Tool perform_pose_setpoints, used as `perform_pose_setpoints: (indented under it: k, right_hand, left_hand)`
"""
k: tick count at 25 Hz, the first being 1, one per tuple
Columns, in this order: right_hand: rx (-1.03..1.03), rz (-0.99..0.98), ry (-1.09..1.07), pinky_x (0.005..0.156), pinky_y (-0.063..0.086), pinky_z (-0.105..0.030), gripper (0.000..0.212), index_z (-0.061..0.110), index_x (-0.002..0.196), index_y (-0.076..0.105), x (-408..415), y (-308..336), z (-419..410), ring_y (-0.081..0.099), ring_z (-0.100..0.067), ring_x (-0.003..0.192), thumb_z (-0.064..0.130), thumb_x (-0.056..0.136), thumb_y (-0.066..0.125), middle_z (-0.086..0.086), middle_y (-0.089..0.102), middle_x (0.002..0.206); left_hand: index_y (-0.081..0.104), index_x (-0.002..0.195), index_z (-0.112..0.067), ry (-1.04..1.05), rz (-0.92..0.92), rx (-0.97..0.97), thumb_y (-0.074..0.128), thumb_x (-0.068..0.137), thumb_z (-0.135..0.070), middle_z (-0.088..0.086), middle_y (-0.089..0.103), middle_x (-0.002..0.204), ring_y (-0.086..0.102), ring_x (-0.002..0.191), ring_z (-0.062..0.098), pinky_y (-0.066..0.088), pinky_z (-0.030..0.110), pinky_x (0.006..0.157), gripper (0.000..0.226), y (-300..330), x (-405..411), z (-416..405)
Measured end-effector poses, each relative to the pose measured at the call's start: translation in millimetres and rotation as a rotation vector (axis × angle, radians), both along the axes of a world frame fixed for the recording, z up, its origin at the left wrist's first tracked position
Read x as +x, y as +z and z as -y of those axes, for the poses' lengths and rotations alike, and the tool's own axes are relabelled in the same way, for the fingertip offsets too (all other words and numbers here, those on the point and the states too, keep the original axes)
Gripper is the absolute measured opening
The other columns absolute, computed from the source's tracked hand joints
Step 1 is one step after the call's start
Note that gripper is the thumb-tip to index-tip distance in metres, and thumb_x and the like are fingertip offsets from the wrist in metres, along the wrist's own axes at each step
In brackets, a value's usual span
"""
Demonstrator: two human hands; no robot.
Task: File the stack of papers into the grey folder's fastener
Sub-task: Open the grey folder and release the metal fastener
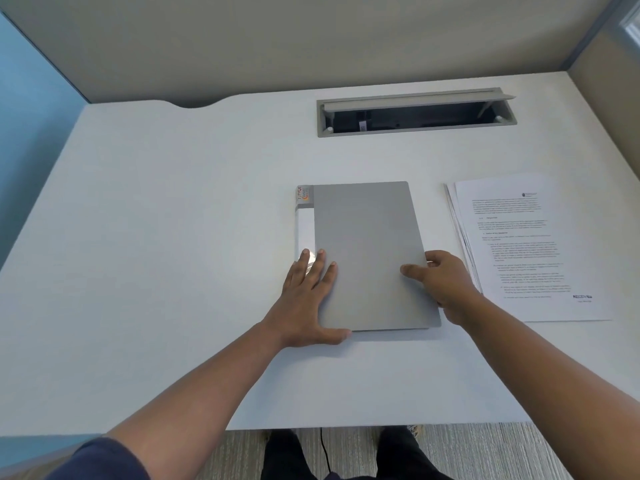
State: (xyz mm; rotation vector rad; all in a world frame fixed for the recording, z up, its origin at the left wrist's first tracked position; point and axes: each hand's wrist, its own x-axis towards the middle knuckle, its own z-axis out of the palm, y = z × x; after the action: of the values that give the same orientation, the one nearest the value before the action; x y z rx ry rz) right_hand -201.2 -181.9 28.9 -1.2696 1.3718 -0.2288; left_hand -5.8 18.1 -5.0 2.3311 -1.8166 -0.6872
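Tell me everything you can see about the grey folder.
The grey folder lies closed and flat on the white desk, matte grey cover up, with a glossy white spine strip and an orange-printed label at its far-left corner. The left hand presses flat on its near-left part; the right hand grips its right edge.

fastener unseen inside closed grey folder [367,254]

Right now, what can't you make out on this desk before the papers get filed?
- Fastener: hidden in the head view under the closed cover of the grey folder.
- Text on the stack of papers: too small and blurred to read.
- Right hand: its fingers curl past the folder's right edge, and their tips are out of sight.
- Cable tray: its inside is too dark to make out.
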Motion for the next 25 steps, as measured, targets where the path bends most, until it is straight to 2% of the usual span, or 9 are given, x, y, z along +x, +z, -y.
perform_pose_setpoints:
  k: [6, 11, 13, 15, 17, 19, 21, 23, 25]
  right_hand:
    - [-0.002, 0.179, -0.024, 0.07, 0.059, -0.042, 0.027, 0.013, 0.109, 0.06, -3, 31, 0, 0.072, -0.029, 0.081, 0.004, 0.085, 0.067, -0.013, 0.074, 0.103]
    - [0.023, 0.476, 0.025, 0.065, 0.055, -0.037, 0.025, 0.013, 0.104, 0.06, 15, 80, -14, 0.067, -0.026, 0.073, -0.005, 0.089, 0.053, -0.009, 0.074, 0.091]
    - [-0.029, 0.535, 0.084, 0.066, 0.054, -0.038, 0.023, 0.01, 0.105, 0.061, 29, 99, -26, 0.067, -0.024, 0.075, -0.005, 0.09, 0.053, -0.007, 0.073, 0.091]
    - [-0.109, 0.539, 0.167, 0.064, 0.054, -0.039, 0.022, 0.011, 0.107, 0.064, 44, 117, -43, 0.07, -0.022, 0.081, -0.001, 0.091, 0.056, -0.005, 0.074, 0.098]
    - [-0.188, 0.545, 0.28, 0.065, 0.056, -0.041, 0.021, 0.019, 0.112, 0.067, 58, 130, -63, 0.07, -0.023, 0.089, 0.012, 0.094, 0.058, 0.001, 0.073, 0.108]
    - [-0.264, 0.548, 0.447, 0.076, 0.056, -0.039, 0.028, 0.031, 0.123, 0.064, 71, 138, -82, 0.067, -0.02, 0.1, 0.028, 0.098, 0.053, 0.011, 0.07, 0.119]
    - [-0.299, 0.572, 0.6, 0.095, 0.051, -0.031, 0.035, 0.039, 0.134, 0.057, 82, 136, -97, 0.061, -0.006, 0.116, 0.036, 0.101, 0.044, 0.02, 0.062, 0.133]
    - [-0.341, 0.527, 0.696, 0.11, 0.039, -0.03, 0.04, 0.038, 0.14, 0.051, 89, 118, -103, 0.046, 0.003, 0.132, 0.041, 0.103, 0.039, 0.022, 0.052, 0.144]
    - [-0.539, 0.285, 0.793, 0.118, 0.029, -0.036, 0.045, 0.036, 0.147, 0.044, 91, 87, -96, 0.031, -0.001, 0.144, 0.046, 0.103, 0.037, 0.015, 0.04, 0.155]
  left_hand:
    - [-0.001, 0.161, -0.031, 0.033, -0.119, -0.004, 0.06, 0.068, -0.086, -0.009, -0.024, 0.166, -0.035, 0.148, 0.012, -0.005, 0.047, 0.126, 0.124, 7, 4, 0]
    - [0.037, 0.152, -0.03, 0.41, -0.54, -0.146, 0.042, 0.065, -0.097, -0.013, 0.012, 0.167, 0.008, 0.155, 0.009, 0.02, 0.048, 0.124, 0.11, 64, 8, 19]
    - [0.036, 0.154, -0.032, 0.553, -0.762, -0.263, 0.039, 0.067, -0.098, -0.022, 0.02, 0.162, 0.023, 0.15, 0.003, 0.025, 0.041, 0.123, 0.11, 96, 12, 27]
    - [0.039, 0.152, -0.035, 0.602, -0.841, -0.344, 0.042, 0.076, -0.09, -0.022, 0.035, 0.158, 0.035, 0.143, -0.001, 0.031, 0.04, 0.121, 0.094, 133, 16, 36]
    - [0.051, 0.143, -0.037, 0.625, -0.858, -0.372, 0.048, 0.085, -0.078, -0.021, 0.054, 0.144, 0.05, 0.13, -0.002, 0.042, 0.041, 0.114, 0.071, 165, 20, 40]
    - [0.064, 0.122, -0.038, 0.656, -0.846, -0.37, 0.055, 0.09, -0.067, -0.019, 0.067, 0.118, 0.062, 0.111, 0.001, 0.053, 0.04, 0.103, 0.044, 184, 26, 38]
    - [0.064, 0.127, -0.03, 0.697, -0.762, -0.377, 0.066, 0.087, -0.056, -0.014, 0.07, 0.111, 0.068, 0.105, 0.008, 0.057, 0.041, 0.096, 0.048, 196, 37, 27]
    - [0.062, 0.132, -0.028, 0.699, -0.608, -0.397, 0.061, 0.085, -0.034, -0.011, 0.074, 0.112, 0.072, 0.101, 0.016, 0.06, 0.046, 0.09, 0.048, 203, 54, 9]
    - [0.067, 0.122, -0.031, 0.709, -0.51, -0.398, 0.05, 0.084, -0.012, -0.011, 0.077, 0.102, 0.075, 0.089, 0.025, 0.062, 0.052, 0.081, 0.046, 206, 72, -11]
